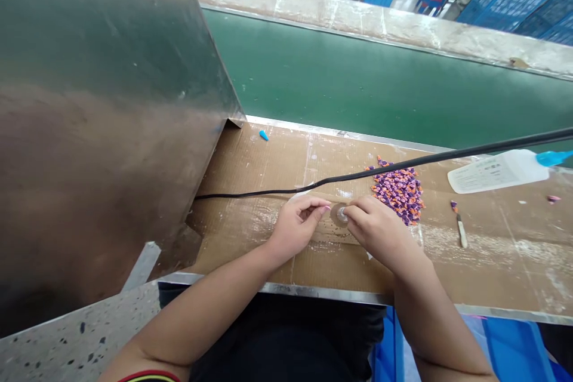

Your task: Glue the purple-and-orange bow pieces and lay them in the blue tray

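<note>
My left hand [301, 221] is closed in a pinch, with a tiny pink piece [327, 208] between thumb and forefinger. Just across from it, my right hand [378, 228] has its fingers pressed together at a small round brownish disc [337, 215] with a pale, shiny centre. Whether those fingers grip the disc or something finer in front of it, I cannot tell. Beyond my right hand lies a heap of small purple and orange pieces [397, 194]. A white scrap [302, 192] shows partly behind my left hand.
A black cable [344, 177] crosses above the cardboard-covered bench [250, 239]. At the right lie a white bottle with a blue nozzle [499, 172] and a small white-handled tool [461, 233]. A blue cap [264, 135] sits at the back. A metal housing [111, 113] stands left; a green belt [358, 77] runs behind.
</note>
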Demonstrator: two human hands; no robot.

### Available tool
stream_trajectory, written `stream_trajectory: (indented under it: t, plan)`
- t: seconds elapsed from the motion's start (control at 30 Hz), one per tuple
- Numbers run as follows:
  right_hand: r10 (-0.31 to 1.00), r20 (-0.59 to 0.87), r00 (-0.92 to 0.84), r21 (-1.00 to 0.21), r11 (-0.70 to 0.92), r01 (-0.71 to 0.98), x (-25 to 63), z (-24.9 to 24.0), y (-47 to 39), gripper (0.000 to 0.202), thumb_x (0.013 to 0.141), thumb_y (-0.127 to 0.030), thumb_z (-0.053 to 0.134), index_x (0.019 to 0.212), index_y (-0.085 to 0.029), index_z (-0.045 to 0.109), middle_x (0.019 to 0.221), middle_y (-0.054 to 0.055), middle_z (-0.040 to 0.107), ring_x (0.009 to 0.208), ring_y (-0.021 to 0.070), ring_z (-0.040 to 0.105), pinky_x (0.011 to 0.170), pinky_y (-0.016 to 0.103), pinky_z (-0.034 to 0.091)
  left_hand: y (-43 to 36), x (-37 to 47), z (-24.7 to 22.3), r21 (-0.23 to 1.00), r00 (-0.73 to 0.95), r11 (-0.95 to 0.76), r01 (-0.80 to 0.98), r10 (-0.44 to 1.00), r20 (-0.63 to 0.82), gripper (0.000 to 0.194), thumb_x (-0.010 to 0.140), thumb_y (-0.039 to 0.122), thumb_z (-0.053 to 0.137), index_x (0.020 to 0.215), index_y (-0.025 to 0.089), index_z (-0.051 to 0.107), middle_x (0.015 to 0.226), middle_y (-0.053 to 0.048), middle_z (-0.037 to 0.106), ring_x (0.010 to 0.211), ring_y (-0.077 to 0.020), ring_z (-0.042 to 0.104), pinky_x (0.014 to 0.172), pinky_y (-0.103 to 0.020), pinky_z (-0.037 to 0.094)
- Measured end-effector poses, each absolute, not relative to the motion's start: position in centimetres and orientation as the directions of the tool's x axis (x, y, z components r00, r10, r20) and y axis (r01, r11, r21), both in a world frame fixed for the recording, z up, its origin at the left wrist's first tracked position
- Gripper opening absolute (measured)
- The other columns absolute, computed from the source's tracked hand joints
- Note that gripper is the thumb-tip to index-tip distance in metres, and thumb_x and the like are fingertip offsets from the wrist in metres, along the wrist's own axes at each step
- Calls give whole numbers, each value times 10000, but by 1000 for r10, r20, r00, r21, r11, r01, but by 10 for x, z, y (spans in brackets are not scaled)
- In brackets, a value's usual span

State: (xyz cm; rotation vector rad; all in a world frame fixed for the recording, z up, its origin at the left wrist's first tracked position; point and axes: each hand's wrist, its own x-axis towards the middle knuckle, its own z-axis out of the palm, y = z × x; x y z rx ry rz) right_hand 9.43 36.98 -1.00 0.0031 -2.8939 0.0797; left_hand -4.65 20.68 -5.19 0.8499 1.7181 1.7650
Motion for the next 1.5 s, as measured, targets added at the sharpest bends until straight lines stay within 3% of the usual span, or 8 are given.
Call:
stream_trajectory:
  t: [0.2, 0.4, 0.53, 0.67, 0.93, 1.2, 1.37, 1.5]
  plan:
    - [19, 255, -967, -42, 999, 9, 92, -12, 367, 218, 995, -96, 583, 831, -209, 670, 866, 78, 709, 775, 205, 637, 710, 331, 512, 205, -46, -48, 999, -602, -36, -5, 798, 26, 198, 923, 328, 733, 1009, 201, 858, 969, -91, 824, 911, -210, 788, 847, -316, 641]
    - [19, 309, -951, -176, 984, -37, 93, -15, 375, 189, 1003, -113, 577, 896, -205, 703, 880, 84, 736, 784, 213, 690, 706, 333, 565, 207, -47, -50, 964, -579, -15, -266, 802, -147, 313, 835, 390, 853, 1054, 168, 835, 945, -100, 817, 876, -208, 781, 861, -339, 657]
    - [89, 312, -946, -363, 931, -32, 93, -8, 381, 179, 1009, -146, 591, 961, -230, 743, 922, 79, 778, 816, 211, 747, 734, 331, 625, 208, -48, -50, 945, -583, 1, -327, 787, -203, 363, 782, 419, 900, 1021, 155, 823, 899, -95, 801, 830, -189, 757, 836, -321, 641]
    - [286, 365, -886, -597, 802, 13, 90, -1, 375, 162, 1017, -223, 630, 1026, -266, 787, 962, 62, 818, 853, 210, 791, 776, 329, 665, 209, -49, -46, 930, -579, -24, -368, 788, -208, 340, 770, 439, 905, 859, 144, 761, 783, -71, 757, 727, -144, 704, 734, -257, 590]
    - [546, 248, -801, -883, 467, 45, 77, -18, 343, 205, 1027, -355, 641, 990, -236, 803, 811, 51, 822, 662, 181, 777, 614, 272, 648, 212, -47, -37, 814, -565, -36, -580, 737, -371, 618, 571, 616, 1010, 833, 134, 726, 843, -80, 784, 743, -134, 728, 745, -238, 607]
    - [566, 341, -751, -851, 525, 9, 69, -22, 330, 160, 999, -301, 655, 982, -248, 804, 882, 45, 849, 710, 184, 813, 684, 270, 683, 212, -45, -31, 805, -585, -71, -589, 725, -364, 621, 484, 603, 1039, 824, 146, 792, 804, -68, 797, 720, -127, 743, 758, -229, 632]
    - [559, 373, -741, -831, 556, 1, 70, -24, 330, 139, 999, -259, 654, 1000, -234, 791, 895, 55, 854, 721, 196, 824, 689, 282, 693, 211, -45, -34, 855, -588, -75, -512, 757, -286, 572, 557, 636, 1005, 820, 159, 828, 874, -106, 814, 805, -195, 781, 836, -326, 663]
    - [563, 384, -732, -838, 545, -20, 71, -26, 329, 133, 1005, -246, 656, 1021, -232, 788, 915, 63, 856, 768, 210, 836, 673, 289, 695, 211, -46, -36, 873, -632, -95, -479, 727, -268, 524, 595, 620, 1001, 767, 159, 821, 809, -96, 797, 751, -152, 738, 773, -261, 621]
